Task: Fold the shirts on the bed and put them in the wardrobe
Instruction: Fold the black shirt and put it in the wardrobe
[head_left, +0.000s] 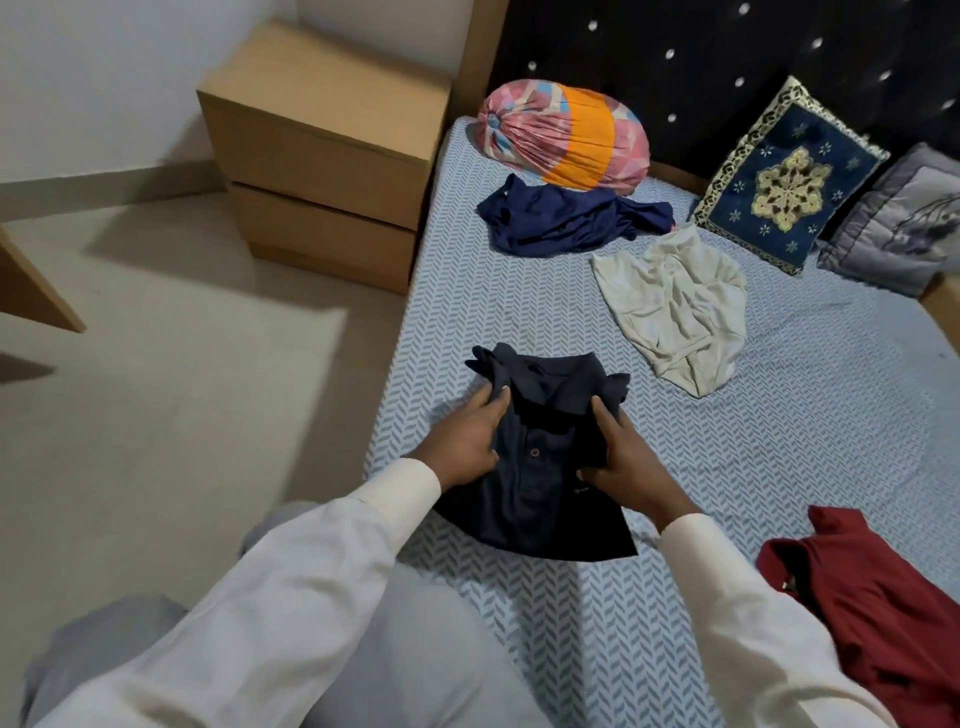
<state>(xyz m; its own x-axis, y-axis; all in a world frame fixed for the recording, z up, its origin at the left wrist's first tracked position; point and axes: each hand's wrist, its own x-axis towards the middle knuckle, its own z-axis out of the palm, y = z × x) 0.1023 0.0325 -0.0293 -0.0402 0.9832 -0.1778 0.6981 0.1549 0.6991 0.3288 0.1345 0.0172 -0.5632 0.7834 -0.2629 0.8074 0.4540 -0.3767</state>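
A dark navy polo shirt (540, 499) lies folded narrow on the bed (779, 467) near its left edge, collar pointing away from me. My left hand (462, 441) grips its left shoulder fold, fingers curled into the cloth. My right hand (618, 462) pinches the right side below the collar. A crumpled blue shirt (561, 221) lies farther up the bed, a crumpled white shirt (675, 306) to its right, and a dark red shirt (883, 613) at the lower right.
A pink and orange bolster (561, 135) and two cushions (784, 176) lean on the dark headboard. A wooden bedside cabinet (322, 150) stands left of the bed. Tiled floor (182, 389) stretches to the left, with a wooden panel edge (31, 291) at far left.
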